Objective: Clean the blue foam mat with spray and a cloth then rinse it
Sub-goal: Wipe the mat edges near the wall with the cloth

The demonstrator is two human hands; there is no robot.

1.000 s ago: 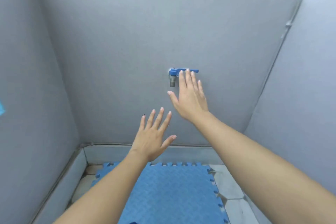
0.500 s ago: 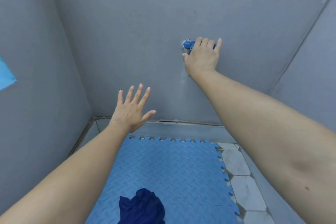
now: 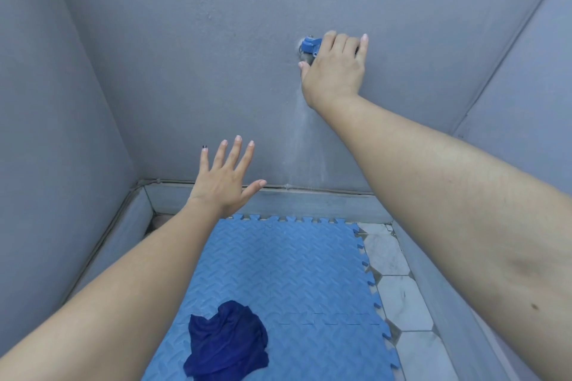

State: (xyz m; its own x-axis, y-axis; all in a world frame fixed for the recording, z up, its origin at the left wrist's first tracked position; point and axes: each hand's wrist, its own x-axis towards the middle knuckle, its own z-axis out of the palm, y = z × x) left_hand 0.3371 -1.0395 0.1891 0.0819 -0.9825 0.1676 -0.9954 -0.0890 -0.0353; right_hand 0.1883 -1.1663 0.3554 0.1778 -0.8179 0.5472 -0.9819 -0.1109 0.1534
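Grey rendered walls (image 3: 192,40) enclose a narrow corner, a raised grey kerb (image 3: 309,202) along their base, with pale hexagonal floor tiles (image 3: 399,294) right of the kerb's end.

There are 2 hands: the right hand (image 3: 335,66), with its fingers curled over the blue handle of 1 tap (image 3: 309,46) on the back wall, and the left hand (image 3: 227,178), spread in the air and holding nothing. On the floor lies 1 blue mat (image 3: 288,269), whose seams show it is joined from several interlocking pieces, though how many cannot be told, and on it sits 1 dark blue cloth (image 3: 227,342). 3 grey walls (image 3: 185,56) close in the space, and about 5 pale floor tiles (image 3: 402,300) show to the right of the mat.
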